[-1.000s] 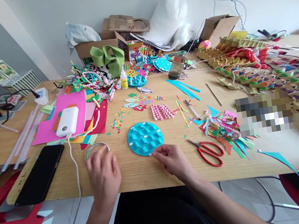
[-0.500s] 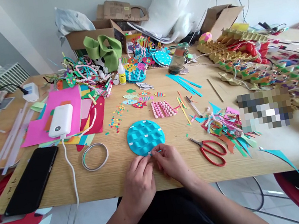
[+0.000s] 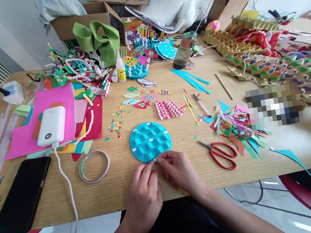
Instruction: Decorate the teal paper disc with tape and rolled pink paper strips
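A round blue disc (image 3: 151, 149) with wavy blue paper strips across it lies on the table before me. Several small white tape pieces dot its surface and rim. At its near edge, the thumb and forefinger of my right hand (image 3: 181, 171) pinch a small white piece of tape (image 3: 155, 160). My left hand (image 3: 145, 192) is closed, its fingertips drawn together beside that tape at the rim; what they grip is hidden. Red-handled scissors (image 3: 223, 154) rest to the right of my right hand. A tape ring (image 3: 94, 166) lies flat to the left.
Paper fish (image 3: 140, 97), pink twisted strips (image 3: 169, 108) and coloured dots (image 3: 116, 125) lie beyond the disc. Paper scraps (image 3: 235, 126) and a pen (image 3: 201, 105) are to the right. A phone (image 3: 21, 198), power bank (image 3: 51, 126) and its cable (image 3: 69, 188) occupy the left. A glue bottle (image 3: 120, 69) stands behind.
The view has shifted slightly, moving the left-side things outward and the rear ones up. Both hands stay at the disc's near edge in nearly the same pose.
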`<control>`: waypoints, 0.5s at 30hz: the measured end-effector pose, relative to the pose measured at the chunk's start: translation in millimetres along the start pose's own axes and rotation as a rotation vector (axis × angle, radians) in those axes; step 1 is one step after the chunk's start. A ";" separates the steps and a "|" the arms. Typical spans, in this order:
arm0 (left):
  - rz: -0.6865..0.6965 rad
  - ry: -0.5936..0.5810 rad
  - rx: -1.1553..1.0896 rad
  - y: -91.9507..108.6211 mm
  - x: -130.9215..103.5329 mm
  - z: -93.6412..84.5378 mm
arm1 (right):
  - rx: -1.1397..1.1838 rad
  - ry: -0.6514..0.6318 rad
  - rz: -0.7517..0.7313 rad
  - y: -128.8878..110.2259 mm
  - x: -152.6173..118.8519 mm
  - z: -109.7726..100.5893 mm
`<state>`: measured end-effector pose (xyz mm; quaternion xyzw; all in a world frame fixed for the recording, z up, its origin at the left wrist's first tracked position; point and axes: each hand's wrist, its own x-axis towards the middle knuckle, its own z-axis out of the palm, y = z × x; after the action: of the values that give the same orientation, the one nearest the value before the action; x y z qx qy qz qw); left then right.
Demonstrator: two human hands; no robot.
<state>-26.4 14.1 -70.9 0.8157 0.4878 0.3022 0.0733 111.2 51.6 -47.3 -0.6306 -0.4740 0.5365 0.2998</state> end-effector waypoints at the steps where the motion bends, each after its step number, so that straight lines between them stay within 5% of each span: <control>1: -0.001 0.002 0.000 -0.2 0.0 -0.1 | 0.002 0.001 0.009 -1.2 -0.1 0.1; 15: 0.008 0.021 -0.021 -1.8 -0.8 -0.2 | 0.012 -0.006 0.074 -6.1 1.3 -0.6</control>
<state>-28.2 14.3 -71.9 0.8136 0.4821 0.3162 0.0756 110.0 55.1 -42.3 -0.6443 -0.4482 0.5518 0.2820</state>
